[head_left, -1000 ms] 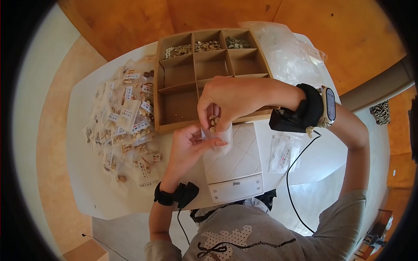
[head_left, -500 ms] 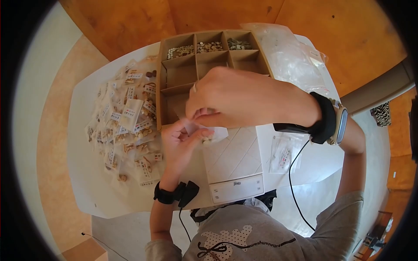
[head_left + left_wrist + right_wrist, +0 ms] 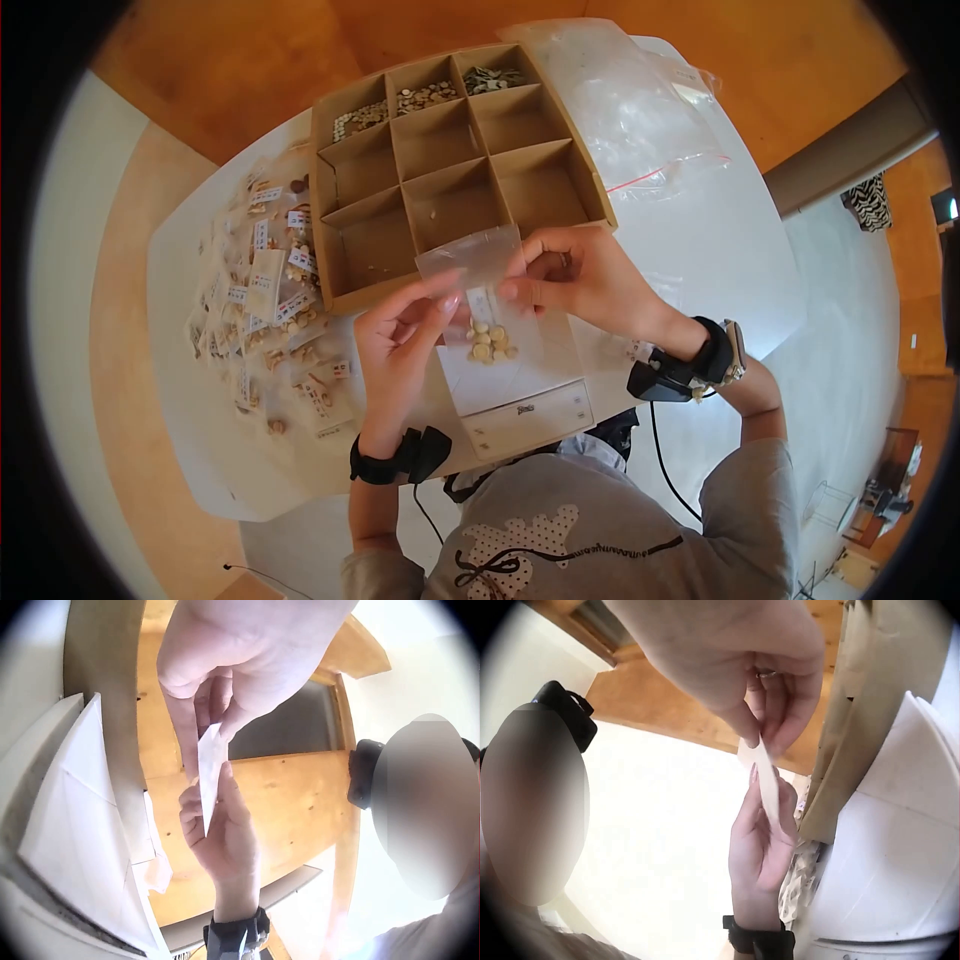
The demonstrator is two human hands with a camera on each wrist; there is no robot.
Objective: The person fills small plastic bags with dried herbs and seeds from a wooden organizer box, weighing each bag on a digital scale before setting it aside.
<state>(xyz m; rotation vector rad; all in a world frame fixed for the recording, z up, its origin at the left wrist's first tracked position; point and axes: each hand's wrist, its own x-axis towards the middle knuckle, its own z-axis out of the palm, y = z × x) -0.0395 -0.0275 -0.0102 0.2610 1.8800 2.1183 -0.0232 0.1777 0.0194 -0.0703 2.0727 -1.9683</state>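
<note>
A small clear plastic bag [image 3: 480, 262] with a white label hangs upright between both hands, several pale yellow round slices [image 3: 489, 346] gathered in its bottom. The left hand [image 3: 398, 335] pinches one side of the bag between thumb and fingers. On the opposite side, the right hand [image 3: 592, 282] pinches it with thumb and fingertips. Both wrist views show the bag nearly edge-on, a thin white sliver [image 3: 211, 774] between the two hands. Under it in the head view lies a white flat scale [image 3: 528, 412] with a quilted-pattern top.
A divided cardboard box [image 3: 448, 150] stands behind the hands; its back row holds small dried pieces. To the left spreads a heap of filled, labelled bags [image 3: 262, 300]. Large clear plastic bags [image 3: 625, 105] lie at the back right of the white table [image 3: 745, 270]. Cables run from both wrist cameras.
The right hand has gone from above the bag's opening, where it held slices, to the bag's right side. The bag now hangs upright, slices at its bottom. The head view has shifted.
</note>
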